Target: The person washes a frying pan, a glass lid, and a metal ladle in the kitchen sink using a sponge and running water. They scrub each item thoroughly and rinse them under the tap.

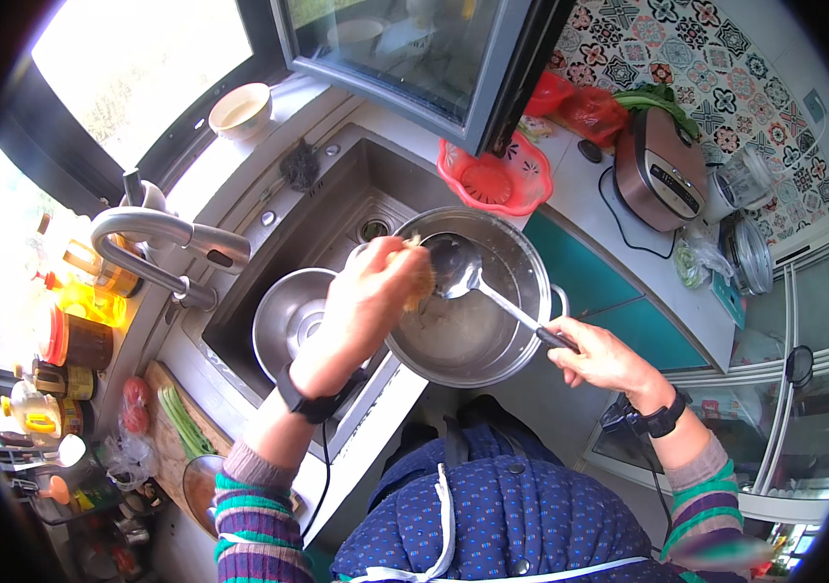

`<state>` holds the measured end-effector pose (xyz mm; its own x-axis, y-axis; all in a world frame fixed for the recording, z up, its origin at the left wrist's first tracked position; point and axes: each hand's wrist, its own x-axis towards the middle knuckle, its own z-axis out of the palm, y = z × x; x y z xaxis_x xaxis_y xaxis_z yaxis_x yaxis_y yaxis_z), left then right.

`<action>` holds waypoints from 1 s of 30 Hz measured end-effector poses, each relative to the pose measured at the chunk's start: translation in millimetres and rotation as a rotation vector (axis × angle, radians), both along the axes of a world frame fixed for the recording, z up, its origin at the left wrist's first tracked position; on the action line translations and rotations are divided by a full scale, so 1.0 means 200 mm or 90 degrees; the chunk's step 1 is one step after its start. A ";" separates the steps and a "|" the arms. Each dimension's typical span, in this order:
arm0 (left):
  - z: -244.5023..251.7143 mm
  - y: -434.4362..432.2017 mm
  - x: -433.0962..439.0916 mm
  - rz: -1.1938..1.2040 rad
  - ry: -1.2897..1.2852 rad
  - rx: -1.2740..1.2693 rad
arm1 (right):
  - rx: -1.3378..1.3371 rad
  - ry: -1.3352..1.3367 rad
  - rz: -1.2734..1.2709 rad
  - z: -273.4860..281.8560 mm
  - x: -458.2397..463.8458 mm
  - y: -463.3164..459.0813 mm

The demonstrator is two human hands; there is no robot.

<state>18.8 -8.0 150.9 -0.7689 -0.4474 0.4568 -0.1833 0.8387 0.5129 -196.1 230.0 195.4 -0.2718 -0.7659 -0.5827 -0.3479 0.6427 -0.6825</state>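
My left hand (379, 284) is closed on a tan, fibrous-looking scrubber (420, 280), partly hidden by the fingers and blurred. It is at the bowl of a metal ladle (452, 264). In my right hand (600, 355) is the ladle's dark handle end. Both are over a large steel pot (531, 321) with a side handle and some cloudy liquid (454, 331) at its bottom. The pot is at the front edge of the sink. A steel basin (272, 310) sits in the sink, partly behind my left hand and forearm.
A faucet (210, 249) reaches over the sink (341, 157) from the left. A red plastic basket (491, 182) and a rice cooker (662, 175) stand on the right counter. An open window sash (392, 58) overhangs the back. Bottles (94, 302) and a cutting board (166, 455) with celery (185, 423) are at left.
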 end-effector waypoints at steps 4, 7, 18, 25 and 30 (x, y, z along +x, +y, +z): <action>0.03 -0.01 -0.25 -0.206 -0.115 -0.205 | -0.029 -0.068 0.013 0.03 0.01 0.02; 0.01 -0.04 -0.39 -0.297 -0.099 -0.449 | -0.064 0.028 0.079 0.09 0.01 0.05; -0.03 -0.06 -0.52 -0.014 -0.263 -0.140 | -0.109 -0.232 -0.037 0.05 -0.05 0.16; -0.19 -0.03 -0.50 0.267 -0.006 0.149 | -0.175 -0.292 -0.089 -0.04 0.02 0.13; -0.26 0.06 -0.56 0.399 0.236 0.529 | -0.287 -0.162 -0.071 -0.15 0.10 0.12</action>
